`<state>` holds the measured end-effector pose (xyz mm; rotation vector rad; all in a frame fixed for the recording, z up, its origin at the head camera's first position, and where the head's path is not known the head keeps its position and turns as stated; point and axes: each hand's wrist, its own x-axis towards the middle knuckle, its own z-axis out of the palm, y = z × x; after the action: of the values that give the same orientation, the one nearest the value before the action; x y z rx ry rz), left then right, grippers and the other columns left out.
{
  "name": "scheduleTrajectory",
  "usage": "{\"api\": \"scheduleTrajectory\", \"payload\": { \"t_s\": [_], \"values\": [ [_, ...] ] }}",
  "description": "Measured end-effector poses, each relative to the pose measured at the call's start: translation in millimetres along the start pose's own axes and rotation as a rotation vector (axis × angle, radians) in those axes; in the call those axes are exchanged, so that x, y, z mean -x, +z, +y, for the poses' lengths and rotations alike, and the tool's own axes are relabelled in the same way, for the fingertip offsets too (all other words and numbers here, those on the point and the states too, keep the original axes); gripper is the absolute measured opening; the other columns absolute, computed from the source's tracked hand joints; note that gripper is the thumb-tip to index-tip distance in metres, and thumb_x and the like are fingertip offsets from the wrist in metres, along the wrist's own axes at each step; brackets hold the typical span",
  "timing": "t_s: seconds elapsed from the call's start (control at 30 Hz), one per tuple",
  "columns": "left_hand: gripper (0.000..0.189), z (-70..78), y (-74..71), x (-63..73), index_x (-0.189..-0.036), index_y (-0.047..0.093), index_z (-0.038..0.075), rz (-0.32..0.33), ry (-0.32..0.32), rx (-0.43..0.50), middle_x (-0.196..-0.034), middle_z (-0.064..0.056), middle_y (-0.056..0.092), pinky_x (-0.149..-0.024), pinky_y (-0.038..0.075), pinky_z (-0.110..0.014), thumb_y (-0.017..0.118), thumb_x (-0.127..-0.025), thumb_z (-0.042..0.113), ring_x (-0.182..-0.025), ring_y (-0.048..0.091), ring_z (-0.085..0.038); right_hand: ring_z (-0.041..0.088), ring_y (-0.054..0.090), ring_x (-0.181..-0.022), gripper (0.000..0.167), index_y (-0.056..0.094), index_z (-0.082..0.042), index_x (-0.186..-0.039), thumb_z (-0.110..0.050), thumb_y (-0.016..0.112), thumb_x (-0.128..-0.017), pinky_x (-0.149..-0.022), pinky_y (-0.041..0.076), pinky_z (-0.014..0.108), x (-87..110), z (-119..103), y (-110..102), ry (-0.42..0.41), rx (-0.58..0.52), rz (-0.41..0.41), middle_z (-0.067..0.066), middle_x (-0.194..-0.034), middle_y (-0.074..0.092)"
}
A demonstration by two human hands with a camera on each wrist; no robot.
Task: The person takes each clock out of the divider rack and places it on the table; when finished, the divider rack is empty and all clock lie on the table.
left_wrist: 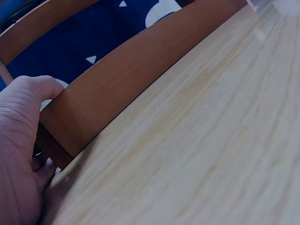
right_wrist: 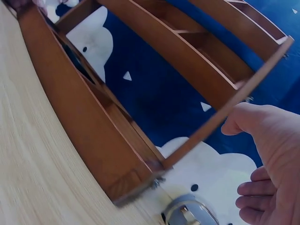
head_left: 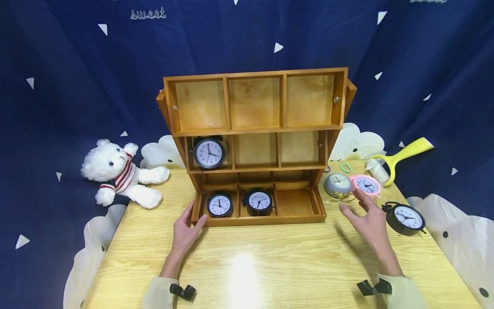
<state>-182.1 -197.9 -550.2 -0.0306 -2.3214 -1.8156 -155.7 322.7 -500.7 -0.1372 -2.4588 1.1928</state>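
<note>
A three-tier wooden shelf [head_left: 262,221] with square compartments stands at the table's middle. My left hand [head_left: 185,229] grips the front left corner of its lowest tier, thumb at the front board and fingers along the side, as the left wrist view shows. One black alarm clock [head_left: 209,153] sits in the middle tier's left compartment. In the lowest tier, black clocks occupy the left [head_left: 220,205] and middle [head_left: 259,202] compartments. Right of the shelf, my right hand [head_left: 368,221] hovers with relaxed fingers, holding nothing, near a grey clock [head_left: 338,184] and a pink clock [head_left: 366,184].
Another black clock [head_left: 405,218] lies at the right table edge. Behind it are a yellow forked tool [head_left: 401,156], a white roll [head_left: 377,171] and a small green ring [head_left: 345,168]. A white teddy bear [head_left: 123,174] sits at the left before a dark blue curtain [head_left: 96,64].
</note>
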Motion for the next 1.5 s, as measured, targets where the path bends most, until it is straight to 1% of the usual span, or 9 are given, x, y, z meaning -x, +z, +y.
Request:
{"api": "scheduleTrajectory", "payload": {
  "t_s": [0.2, 0.4, 0.47, 0.57, 0.8, 1.0, 1.17, 1.3, 1.5],
  "values": [
    [0.071, 1.5, 0.4, 0.4, -0.154, 0.045, -0.006, -0.001, -0.006, -0.011, -0.156, -0.024, 0.047, -0.108, 0.040, -0.011, 0.079, -0.094, 0.010, -0.142, 0.048, -0.038, 0.030, 0.059, -0.128, 0.069, 0.054, -0.001, -0.150, -0.025, 0.081, -0.092, -0.100, 0.042, 0.006, -1.8, -10.9, 12.7, -0.007, -0.028, -0.041, 0.021, -0.144, 0.062],
    [0.071, 2.5, -0.1, 0.3, -0.154, 0.045, -0.005, 0.000, -0.011, 0.003, -0.156, -0.024, 0.047, -0.109, 0.040, -0.012, 0.079, -0.094, 0.009, -0.142, 0.048, -0.038, 0.051, 0.054, -0.131, 0.071, 0.051, 0.004, -0.150, -0.023, 0.081, -0.091, -0.112, 0.046, 0.058, -3.8, -21.1, 27.6, -0.030, -0.060, -0.113, 0.027, -0.147, 0.057],
    [0.071, 2.9, -0.4, 0.3, -0.154, 0.044, -0.005, 0.000, -0.012, 0.003, -0.156, -0.024, 0.047, -0.110, 0.039, -0.013, 0.078, -0.094, 0.009, -0.143, 0.048, -0.038, 0.054, 0.053, -0.131, 0.073, 0.050, 0.004, -0.150, -0.023, 0.081, -0.091, -0.111, 0.043, 0.065, -4.6, -24.1, 34.6, -0.041, -0.065, -0.140, 0.029, -0.147, 0.056],
    [0.071, 2.5, -0.4, 0.1, -0.154, 0.044, -0.006, -0.001, 0.002, 0.006, -0.156, -0.025, 0.047, -0.110, 0.040, -0.014, 0.078, -0.094, 0.008, -0.142, 0.048, -0.039, 0.055, 0.052, -0.131, 0.074, 0.049, 0.004, -0.151, -0.024, 0.082, -0.091, -0.111, 0.043, 0.067, -5.1, -28.2, 46.4, -0.069, -0.066, -0.184, 0.029, -0.149, 0.054],
    [0.073, -39.8, 2.3, -9.7, -0.157, 0.046, 0.003, 0.028, 0.026, 0.012, -0.157, -0.019, 0.049, -0.108, 0.040, -0.010, 0.080, -0.093, 0.010, -0.141, 0.051, -0.036, 0.047, 0.053, -0.135, 0.076, 0.049, 0.004, -0.151, -0.026, 0.083, -0.090, -0.111, 0.045, 0.063, -4.4, -41.8, 75.0, -0.131, -0.073, -0.275, 0.027, -0.149, 0.055],
    [0.071, -23.8, 2.3, -6.2, -0.155, 0.045, -0.002, 0.020, 0.014, 0.027, -0.156, -0.023, 0.048, -0.107, 0.040, -0.010, 0.079, -0.093, 0.008, -0.140, 0.050, -0.039, 0.044, 0.050, -0.139, 0.081, 0.051, 0.001, -0.151, -0.034, 0.085, -0.086, -0.114, 0.043, 0.062, -4.5, -57.9, 99.3, -0.195, -0.032, -0.325, 0.023, -0.150, 0.056],
    [0.071, 0.0, 0.6, -0.9, -0.154, 0.043, -0.007, -0.008, 0.002, 0.007, -0.157, -0.025, 0.046, -0.116, 0.039, -0.027, 0.078, -0.094, 0.008, -0.144, 0.046, -0.039, 0.041, 0.052, -0.139, 0.083, 0.052, 0.002, -0.150, -0.035, 0.086, -0.084, -0.115, 0.045, 0.059, -6.4, -69.4, 117.5, -0.253, -0.043, -0.357, 0.021, -0.148, 0.058],
    [0.071, 3.9, 0.6, 0.0, -0.154, 0.043, -0.007, -0.015, -0.004, -0.007, -0.157, -0.024, 0.045, -0.118, 0.038, -0.039, 0.078, -0.095, 0.009, -0.144, 0.046, -0.039, 0.040, 0.053, -0.139, 0.085, 0.051, 0.002, -0.150, -0.035, 0.087, -0.083, -0.115, 0.045, 0.056, -7.3, -75.1, 129.8, -0.259, -0.060, -0.392, 0.021, -0.148, 0.058],
    [0.071, 0.2, -0.3, -0.7, -0.154, 0.044, -0.007, -0.008, 0.013, 0.003, -0.154, -0.025, 0.048, -0.116, 0.040, -0.037, 0.078, -0.094, 0.009, -0.140, 0.050, -0.039, 0.038, 0.056, -0.136, 0.086, 0.051, 0.003, -0.150, -0.036, 0.088, -0.083, -0.114, 0.048, 0.053, -9.7, -82.3, 143.1, -0.262, -0.050, -0.441, 0.022, -0.146, 0.059]
  ]
}}
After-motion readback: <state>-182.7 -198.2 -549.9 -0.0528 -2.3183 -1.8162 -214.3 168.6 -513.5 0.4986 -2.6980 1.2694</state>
